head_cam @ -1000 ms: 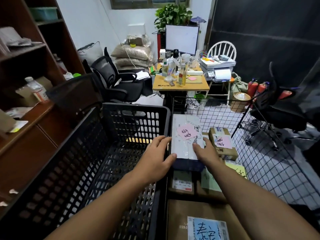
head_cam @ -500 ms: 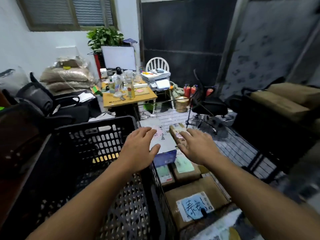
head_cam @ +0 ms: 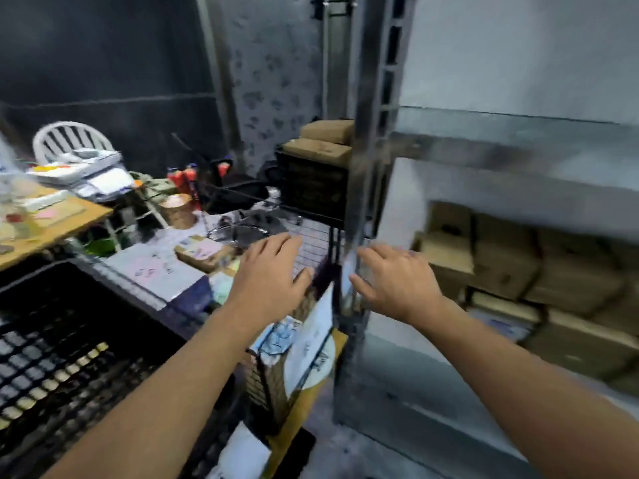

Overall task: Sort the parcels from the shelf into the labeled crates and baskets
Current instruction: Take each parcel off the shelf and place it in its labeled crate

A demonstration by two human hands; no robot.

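My left hand hovers with straight fingers over the wire basket, holding nothing. My right hand reaches, fingers spread and empty, past the metal shelf post. Several brown cardboard parcels are stacked on the lower level of the metal shelf at the right. In the wire basket lie a white parcel with a pink note and a small brown box. A black plastic crate stands at lower left. The frame is blurred by motion.
A wooden desk with clutter and a white chair stand at the left. A second black crate holding brown parcels sits behind the basket. Paper labels hang on the basket's near end. Red fire extinguishers stand behind.
Both hands let go of the white parcel, which stays in the wire basket. The view has swung right, and both hands now move toward the metal shelf.
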